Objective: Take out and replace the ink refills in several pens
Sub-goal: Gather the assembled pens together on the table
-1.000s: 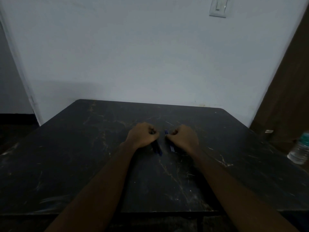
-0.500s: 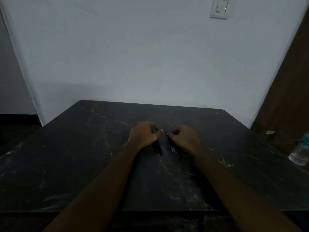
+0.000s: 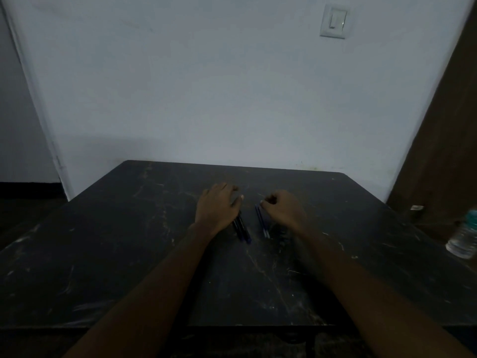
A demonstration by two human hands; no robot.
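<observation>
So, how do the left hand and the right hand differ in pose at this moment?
The left hand lies flatter, fingers stretched forward, over the dark pens; the right hand is curled like a loose fist beside the blue pens. Whether either hand has a grip on anything is unclear. Both rest low on the black table.

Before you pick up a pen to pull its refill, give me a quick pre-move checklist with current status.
1. Pens located: ok. One dark bunch lies beside the left hand, another beside the right hand.
2. Left hand free: ok, fingers spread over its bunch.
3. Right hand free: cannot tell, it is curled.
4. Refills in or out: cannot tell, too dark.
5. Table space near the pens: ok.
6. Bottle away from the hands: ok, at the right edge.
</observation>
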